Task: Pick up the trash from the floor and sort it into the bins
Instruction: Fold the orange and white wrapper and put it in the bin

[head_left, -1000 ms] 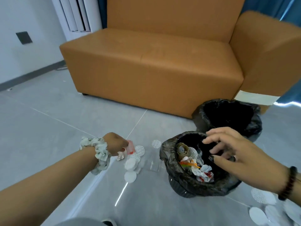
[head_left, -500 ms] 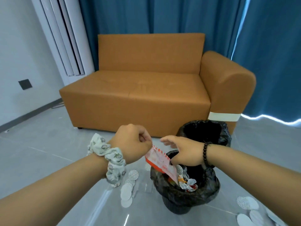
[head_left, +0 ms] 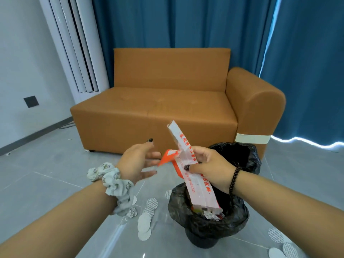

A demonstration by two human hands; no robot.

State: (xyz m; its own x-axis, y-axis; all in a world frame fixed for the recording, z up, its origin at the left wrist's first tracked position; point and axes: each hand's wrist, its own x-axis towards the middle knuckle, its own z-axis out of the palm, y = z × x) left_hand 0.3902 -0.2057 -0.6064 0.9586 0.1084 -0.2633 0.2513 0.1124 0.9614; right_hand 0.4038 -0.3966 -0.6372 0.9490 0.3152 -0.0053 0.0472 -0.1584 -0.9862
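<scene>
Wrapper (head_left: 193, 175) now unfolded long, red-white, right fingers (head_left: 200, 167) pinching it, left fingers (head_left: 149, 155) spread

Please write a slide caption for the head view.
Right hand holds a wrapper over the near bin; left hand open.

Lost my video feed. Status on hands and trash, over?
Left hand open, empty. Right hand grips red-and-white wrapper, low end over near bin. White round pads on floor. Nothing blocking.
</scene>
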